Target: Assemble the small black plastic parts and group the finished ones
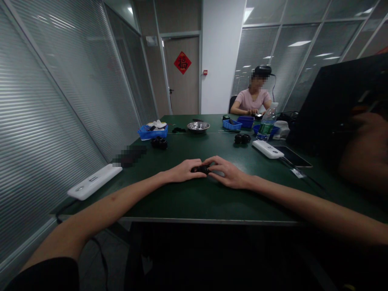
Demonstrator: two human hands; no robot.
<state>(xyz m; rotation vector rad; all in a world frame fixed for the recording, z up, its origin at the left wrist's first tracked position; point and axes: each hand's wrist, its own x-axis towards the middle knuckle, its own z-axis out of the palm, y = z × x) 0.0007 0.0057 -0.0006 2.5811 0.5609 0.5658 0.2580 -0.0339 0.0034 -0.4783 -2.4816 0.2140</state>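
Note:
My left hand and my right hand meet in the middle of the green table. Both close on a small black part held between their fingertips. The left fingers curl around its left side. The right fingers pinch it from the right, and most of the part is hidden under them. More small black parts lie farther back, one cluster to the left and another to the right.
A white power strip lies at the left edge, another at right beside a phone. Blue trays, a metal bowl and a water bottle stand behind. A person sits opposite; a dark object looms right.

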